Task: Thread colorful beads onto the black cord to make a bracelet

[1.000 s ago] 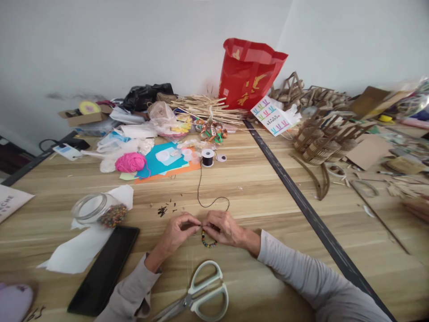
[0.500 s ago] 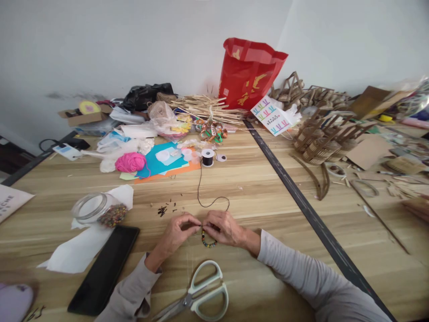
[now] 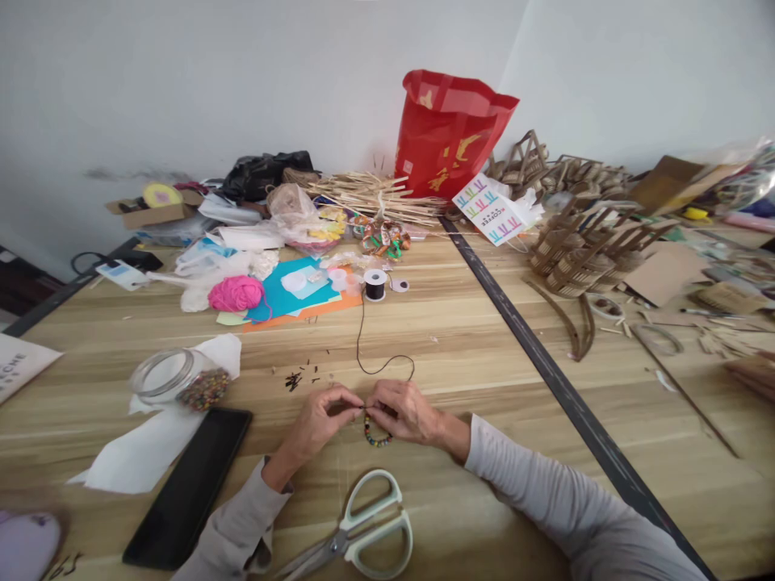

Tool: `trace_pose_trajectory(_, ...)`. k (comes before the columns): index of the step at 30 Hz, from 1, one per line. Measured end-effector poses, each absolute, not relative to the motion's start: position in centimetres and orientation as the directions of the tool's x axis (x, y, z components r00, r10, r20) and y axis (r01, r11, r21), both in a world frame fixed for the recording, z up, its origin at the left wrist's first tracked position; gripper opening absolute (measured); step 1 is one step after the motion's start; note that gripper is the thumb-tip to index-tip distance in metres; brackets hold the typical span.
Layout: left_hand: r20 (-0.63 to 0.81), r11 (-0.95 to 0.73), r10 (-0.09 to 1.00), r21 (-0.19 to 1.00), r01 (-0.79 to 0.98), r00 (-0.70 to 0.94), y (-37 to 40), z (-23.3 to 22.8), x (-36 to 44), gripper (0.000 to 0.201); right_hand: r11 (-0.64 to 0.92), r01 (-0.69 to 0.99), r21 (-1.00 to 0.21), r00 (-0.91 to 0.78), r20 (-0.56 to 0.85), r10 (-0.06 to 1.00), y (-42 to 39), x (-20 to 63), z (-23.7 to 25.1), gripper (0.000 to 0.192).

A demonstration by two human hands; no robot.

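Observation:
My left hand (image 3: 325,415) and my right hand (image 3: 403,410) meet above the table, thumbs and fingertips pinched close together. Between them is the end of a black cord (image 3: 361,343), which runs back to a white spool (image 3: 374,284) wound with black. A loop of small multicoloured beads (image 3: 379,441) hangs below my right fingers, which close on its corded end. The exact spot where the fingertips grip is too small to make out clearly. White-handled scissors (image 3: 372,528) lie on the table just below my hands.
On the left are a black phone-like slab (image 3: 187,488), white paper (image 3: 139,452) and a tipped clear jar (image 3: 163,375) spilling beads. Black cord scraps (image 3: 294,381) lie beyond my left hand. Pink yarn (image 3: 236,293), a red bag (image 3: 454,133) and small woven baskets (image 3: 575,258) stand farther back.

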State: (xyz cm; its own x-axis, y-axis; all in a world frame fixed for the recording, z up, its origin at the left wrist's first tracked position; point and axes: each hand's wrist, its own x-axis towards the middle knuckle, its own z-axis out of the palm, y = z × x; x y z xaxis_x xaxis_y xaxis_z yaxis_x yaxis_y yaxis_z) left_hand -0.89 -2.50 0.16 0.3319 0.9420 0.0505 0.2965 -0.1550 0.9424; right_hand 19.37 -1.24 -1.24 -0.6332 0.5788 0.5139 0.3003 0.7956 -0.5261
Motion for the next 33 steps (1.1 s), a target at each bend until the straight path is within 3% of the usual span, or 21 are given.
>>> trace_pose_trajectory(6,0.058,-0.165,0.939,0.94,0.297,0.338,-2.5,0.1,-1.0,0.008,0.78,0.297,-0.552,-0.628,0.502,0.594,-1.3,19.4,-1.2,0.011)
trace_pose_trajectory(9,0.083,-0.192,0.939,0.931,0.309,0.332,-2.6,0.0,-1.0,0.008,0.717,0.28,-0.638,-0.586,0.477,0.655,-1.3,19.4,-0.9,0.011)
trace_pose_trajectory(14,0.187,-0.328,0.916,0.859,0.393,0.356,-2.5,0.1,-0.9,0.008,0.392,0.207,-0.896,-0.415,0.282,0.865,-0.9,19.6,-0.6,0.018)
trace_pose_trajectory(17,0.242,-0.403,0.89,0.813,0.421,0.385,-2.5,0.0,-0.8,0.01,0.24,0.104,-0.965,-0.322,0.195,0.926,-0.2,19.9,-0.7,0.026)
trace_pose_trajectory(24,0.3,-0.511,0.841,0.717,0.475,0.451,-2.6,-0.3,-0.9,0.014,0.035,-0.034,-0.999,-0.214,0.041,0.976,1.0,20.2,-1.3,0.034)
trace_pose_trajectory(33,0.281,-0.523,0.834,0.679,0.515,0.475,-2.7,0.0,-0.8,0.015,0.005,-0.053,-0.999,-0.204,0.015,0.979,0.9,20.2,-0.9,0.035)
